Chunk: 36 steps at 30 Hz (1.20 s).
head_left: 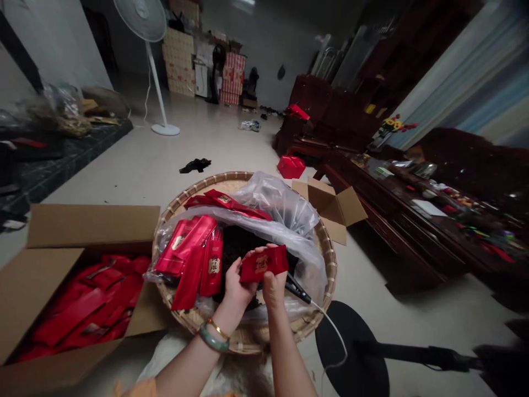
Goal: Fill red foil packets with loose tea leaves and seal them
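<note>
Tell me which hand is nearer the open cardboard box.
Left hand is nearer, to the right of the cardboard box; the right hand is farther right, past it.

A white standing fan (145, 33) rises from the pale floor (124, 165) before stacked cartons (178, 60); a black cloth (195, 165) lies nearby. Further right, a small red box (291, 166) and an open cardboard carton (330, 207) sit near a low wooden table (397, 218) crowded with small items.

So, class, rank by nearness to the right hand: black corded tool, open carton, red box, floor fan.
1. Black corded tool, beside right hand
2. Open carton, right of basket
3. Red box, behind carton
4. Floor fan, far back left
</note>
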Available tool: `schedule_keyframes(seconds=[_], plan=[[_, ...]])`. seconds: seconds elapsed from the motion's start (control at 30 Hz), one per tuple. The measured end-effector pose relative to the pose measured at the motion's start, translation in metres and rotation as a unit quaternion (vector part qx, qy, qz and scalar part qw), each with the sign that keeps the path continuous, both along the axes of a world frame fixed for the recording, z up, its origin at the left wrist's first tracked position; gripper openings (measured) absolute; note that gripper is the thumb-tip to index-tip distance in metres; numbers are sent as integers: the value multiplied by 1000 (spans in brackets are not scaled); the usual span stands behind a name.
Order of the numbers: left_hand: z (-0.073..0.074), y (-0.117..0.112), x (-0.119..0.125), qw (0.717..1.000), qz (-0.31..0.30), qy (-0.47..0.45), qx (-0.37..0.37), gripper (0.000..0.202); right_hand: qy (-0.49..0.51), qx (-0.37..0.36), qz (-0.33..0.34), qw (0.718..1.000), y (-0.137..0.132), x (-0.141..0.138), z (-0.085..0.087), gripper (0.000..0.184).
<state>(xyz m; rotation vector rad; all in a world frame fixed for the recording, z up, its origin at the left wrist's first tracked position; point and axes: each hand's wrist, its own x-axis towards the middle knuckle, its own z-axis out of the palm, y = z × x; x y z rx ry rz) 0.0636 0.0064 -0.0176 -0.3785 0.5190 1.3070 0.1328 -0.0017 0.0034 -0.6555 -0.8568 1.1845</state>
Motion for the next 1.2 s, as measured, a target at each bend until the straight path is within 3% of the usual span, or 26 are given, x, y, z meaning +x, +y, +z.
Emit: schedule_keyframes(seconds=[0.13, 0.43, 0.6, 0.9, 1.07, 1.2], plan=[[-9, 1, -3, 1000, -6, -10, -29, 17, -42, 9, 22, 999, 2, 5, 5, 74], [-7, 1, -11, 999, -13, -30, -21, 16, -62, 51, 9, 997, 3, 5, 13, 73], [-12, 0, -12, 999, -12, -34, -19, 17, -62, 30, -8, 998, 2, 3, 22, 72], [-2, -3, -14, 997, -10, -61, -37, 18, -20, 18, -33, 999, -1, 1, 36, 67], [-1, -4, -21, 996, -12, -87, -14, 18, 129, -26, -95, 987, 8, 29, 28, 49], [1, -4, -24, 995, -22, -95, -7, 18, 101, -97, -97, 985, 9, 43, 12, 50]])
